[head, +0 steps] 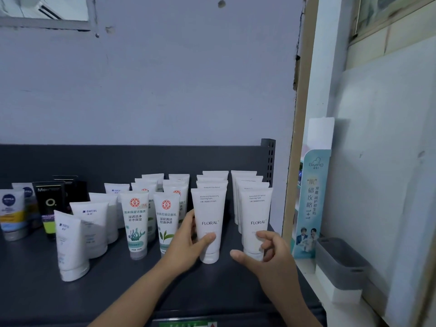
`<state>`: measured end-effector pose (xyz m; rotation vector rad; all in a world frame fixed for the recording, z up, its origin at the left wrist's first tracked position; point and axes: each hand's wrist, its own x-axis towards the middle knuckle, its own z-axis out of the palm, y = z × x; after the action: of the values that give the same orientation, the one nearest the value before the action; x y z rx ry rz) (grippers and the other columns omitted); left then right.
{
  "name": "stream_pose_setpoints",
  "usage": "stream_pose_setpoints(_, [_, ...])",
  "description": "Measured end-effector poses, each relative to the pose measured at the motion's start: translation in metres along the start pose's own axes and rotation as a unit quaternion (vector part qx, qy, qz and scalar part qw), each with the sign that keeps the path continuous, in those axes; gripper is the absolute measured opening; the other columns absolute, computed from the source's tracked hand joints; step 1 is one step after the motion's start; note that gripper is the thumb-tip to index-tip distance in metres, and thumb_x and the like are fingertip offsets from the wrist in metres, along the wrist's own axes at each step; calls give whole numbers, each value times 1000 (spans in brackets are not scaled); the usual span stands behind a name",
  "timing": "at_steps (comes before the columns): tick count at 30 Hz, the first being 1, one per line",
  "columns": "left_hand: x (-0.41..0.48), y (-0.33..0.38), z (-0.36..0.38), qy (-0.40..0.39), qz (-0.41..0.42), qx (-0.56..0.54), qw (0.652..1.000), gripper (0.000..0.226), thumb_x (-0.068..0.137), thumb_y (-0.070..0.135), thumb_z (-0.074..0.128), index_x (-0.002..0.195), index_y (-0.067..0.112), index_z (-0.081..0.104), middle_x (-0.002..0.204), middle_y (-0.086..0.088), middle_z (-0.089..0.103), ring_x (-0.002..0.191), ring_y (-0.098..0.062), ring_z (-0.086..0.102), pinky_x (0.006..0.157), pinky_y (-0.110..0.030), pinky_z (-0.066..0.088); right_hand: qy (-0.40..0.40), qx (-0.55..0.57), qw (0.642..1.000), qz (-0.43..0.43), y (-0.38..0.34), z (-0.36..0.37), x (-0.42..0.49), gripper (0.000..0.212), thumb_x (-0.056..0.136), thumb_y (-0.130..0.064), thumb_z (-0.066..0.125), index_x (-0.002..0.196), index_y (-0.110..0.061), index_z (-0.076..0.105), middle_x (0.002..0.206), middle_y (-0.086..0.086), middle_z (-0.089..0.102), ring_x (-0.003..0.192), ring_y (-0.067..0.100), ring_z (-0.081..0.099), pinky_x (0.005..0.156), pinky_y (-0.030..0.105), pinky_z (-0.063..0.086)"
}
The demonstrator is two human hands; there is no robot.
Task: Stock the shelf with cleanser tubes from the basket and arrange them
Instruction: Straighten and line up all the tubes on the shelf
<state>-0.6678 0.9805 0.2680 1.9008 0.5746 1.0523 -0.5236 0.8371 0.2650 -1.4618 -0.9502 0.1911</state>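
My left hand (186, 241) gripped the front FLORAL tube (208, 215), fingers mostly hidden behind it. My right hand (266, 252) was loosely curled, thumb spread, covering the base of the neighbouring tube (256, 208); contact unclear.

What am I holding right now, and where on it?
Left hand grips the front FLORAL tube by its lower body, above the cap. Right hand holds nothing, beside the neighbouring tube.

White FLORAL tube (208, 215) upright, cap down, heading its row; dark shelf (118, 291) beneath.
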Motion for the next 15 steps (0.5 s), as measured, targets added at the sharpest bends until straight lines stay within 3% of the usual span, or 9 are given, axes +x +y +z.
stream_pose_setpoints(2, [-1,1,1,6,3,-4,1000,66,86,7,70,138,28,35,132,19,54,119,9,52,91,-9,45,10,30,999,13,-2,-1,-2,88,31,-66,86,105,-29,57,84,-5,46,67,9,45,63,16,39])
stream_pose_setpoints(4, [-4,5,3,24,9,0,1000,75,83,4,73,138,31,31,133,22,49,121,12,48,95,-8,42,23,69,997,23,-2,-3,-2,82,38,-58,84,108,-26,55,83,-3,46,65,10,44,60,15,41])
stream_pose_setpoints(7, [-15,17,10,144,61,67,985,81,77,2,72,135,34,25,133,17,40,125,7,38,105,-11,32,62,114,991,26,-3,-7,0,72,50,-49,77,113,-21,54,83,-1,44,63,10,42,61,18,40])
stream_pose_setpoints(9, [-27,32,20,206,124,100,966,71,74,7,66,129,33,30,125,19,39,118,4,38,97,-6,31,94,134,986,26,-2,-8,5,68,57,-51,72,114,-20,53,90,-1,47,66,10,45,64,19,40])
stream_pose_setpoints(11, [-36,48,35,167,135,73,974,62,73,6,61,122,35,39,113,22,43,109,-1,44,92,-6,34,98,139,985,34,-3,-6,13,71,60,-55,68,119,-19,50,107,-1,51,84,11,53,73,21,40])
stream_pose_setpoints(13, [-37,54,51,79,93,43,992,56,72,9,60,115,41,41,106,26,46,106,0,48,92,-11,38,76,153,984,58,-11,-1,23,75,67,-59,63,128,-19,46,125,-3,49,110,14,51,90,25,38])
stream_pose_setpoints(14, [-35,55,59,35,71,39,996,55,73,13,60,115,43,39,109,28,45,109,6,47,94,-12,38,65,179,979,77,-19,0,28,69,73,-62,57,128,-20,48,125,-3,51,113,13,51,97,28,36])
stream_pose_setpoints(15, [-34,56,65,2,54,38,998,58,75,16,61,116,45,33,114,31,41,111,15,42,96,-9,37,55,208,973,87,-26,-2,34,53,81,-62,49,119,-25,53,115,-6,56,103,7,54,99,28,34])
